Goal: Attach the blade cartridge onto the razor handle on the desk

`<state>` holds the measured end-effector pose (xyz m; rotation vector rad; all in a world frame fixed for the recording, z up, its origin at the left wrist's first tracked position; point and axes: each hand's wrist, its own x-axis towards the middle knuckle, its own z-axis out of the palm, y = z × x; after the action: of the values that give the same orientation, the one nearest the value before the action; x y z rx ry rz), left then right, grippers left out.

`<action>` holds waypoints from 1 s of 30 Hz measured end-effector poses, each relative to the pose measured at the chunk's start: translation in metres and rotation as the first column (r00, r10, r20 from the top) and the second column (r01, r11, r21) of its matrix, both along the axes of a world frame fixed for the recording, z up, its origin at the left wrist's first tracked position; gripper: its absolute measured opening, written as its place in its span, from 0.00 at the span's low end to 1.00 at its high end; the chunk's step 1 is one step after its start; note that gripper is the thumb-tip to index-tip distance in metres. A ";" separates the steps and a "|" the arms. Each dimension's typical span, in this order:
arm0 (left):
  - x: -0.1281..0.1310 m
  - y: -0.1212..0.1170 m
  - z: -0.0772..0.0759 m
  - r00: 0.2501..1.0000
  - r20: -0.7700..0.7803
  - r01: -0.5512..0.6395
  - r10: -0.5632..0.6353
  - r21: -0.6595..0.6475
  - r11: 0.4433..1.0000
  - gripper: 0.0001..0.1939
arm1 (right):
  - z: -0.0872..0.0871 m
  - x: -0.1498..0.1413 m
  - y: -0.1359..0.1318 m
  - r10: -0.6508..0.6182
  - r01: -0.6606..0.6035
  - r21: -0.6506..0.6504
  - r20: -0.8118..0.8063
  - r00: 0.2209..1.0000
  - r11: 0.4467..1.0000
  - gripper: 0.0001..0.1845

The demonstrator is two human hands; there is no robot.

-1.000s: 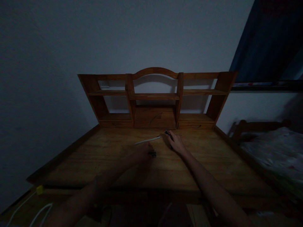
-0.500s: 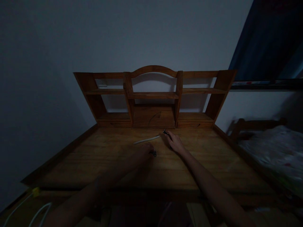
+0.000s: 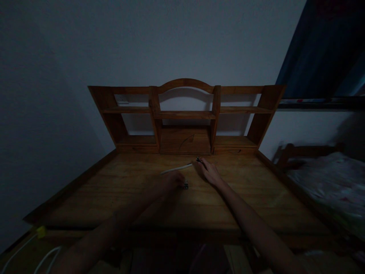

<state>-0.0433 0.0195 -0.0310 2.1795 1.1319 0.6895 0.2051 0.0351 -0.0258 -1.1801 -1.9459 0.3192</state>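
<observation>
Dim light covers the wooden desk [image 3: 137,190]. My left hand [image 3: 173,179] is low over its middle, fingers closed at a small dark piece with pale spots [image 3: 186,185]; its kind is too small and dark to make out. Farther back and to the right, my right hand [image 3: 211,172] pinches another small dark piece with a shiny tip [image 3: 199,159], also unclear in kind. Between the hands and behind the left one lies a thin whitish strip [image 3: 176,168], its dark right end near my right fingertips. Neither hand touches this strip visibly.
A wooden shelf unit [image 3: 185,115] stands along the desk's back edge. Raised wooden edges [image 3: 285,182] run along the desk's sides. At lower left are a yellow piece [image 3: 41,231] and a white cable [image 3: 53,250]. A plastic-covered heap [image 3: 333,182] lies at right.
My left hand has shifted very slightly, and more of the pale top of the small piece at its fingertips shows. My right hand stays nearly still.
</observation>
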 end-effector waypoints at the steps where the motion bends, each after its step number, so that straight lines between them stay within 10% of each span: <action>1: -0.001 0.003 0.001 1.000 0.000 0.029 -0.029 0.002 1.000 0.05 | 0.000 0.000 0.000 -0.002 0.002 0.000 0.003 1.000 1.000 0.17; 9: 0.006 0.017 0.008 0.985 0.172 -0.019 0.024 -0.033 0.999 0.09 | -0.001 0.000 0.002 -0.026 0.026 -0.001 0.017 1.000 1.000 0.17; 20: 0.030 0.070 -0.009 0.758 0.621 -0.015 0.199 -0.289 0.957 0.35 | 0.003 -0.012 -0.005 0.099 -0.098 0.063 -0.015 0.995 0.993 0.14; 30: 0.030 0.059 -0.014 0.535 0.790 0.097 0.301 -0.410 0.907 0.26 | 0.007 -0.023 -0.008 0.117 -0.116 0.065 -0.016 0.993 0.991 0.13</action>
<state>-0.0137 0.0789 -0.0454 1.1245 0.7510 1.2510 0.1818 0.0268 -0.0190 -1.0211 -1.9969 0.3260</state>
